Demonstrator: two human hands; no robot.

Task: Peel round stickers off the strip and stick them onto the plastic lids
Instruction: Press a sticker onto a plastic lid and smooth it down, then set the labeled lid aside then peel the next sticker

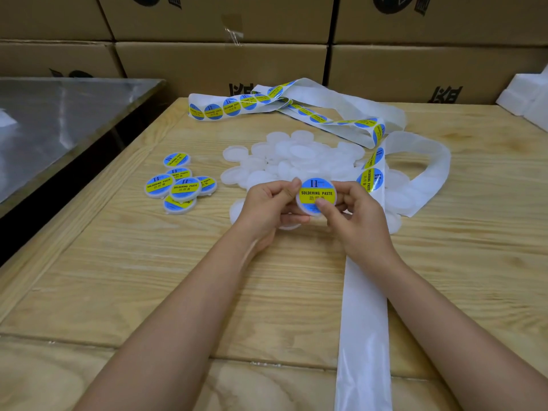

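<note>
Both hands hold one white plastic lid [316, 194] above the wooden table; it bears a round blue and yellow "SOLDERING PASTE" sticker. My left hand [268, 204] pinches its left edge, thumb on top. My right hand [354, 216] grips its right side, thumb pressing the sticker's lower edge. A pile of bare white lids [296, 161] lies just behind the hands. The sticker strip [372, 179] curls from the back of the table past my right hand. Several stickered lids [181, 185] lie in a group to the left.
Empty white backing paper [364, 321] runs from under my right wrist to the table's near edge. A metal table [59, 114] stands to the left. Cardboard boxes [222, 25] are stacked behind. White foam pieces [527, 96] sit at the far right.
</note>
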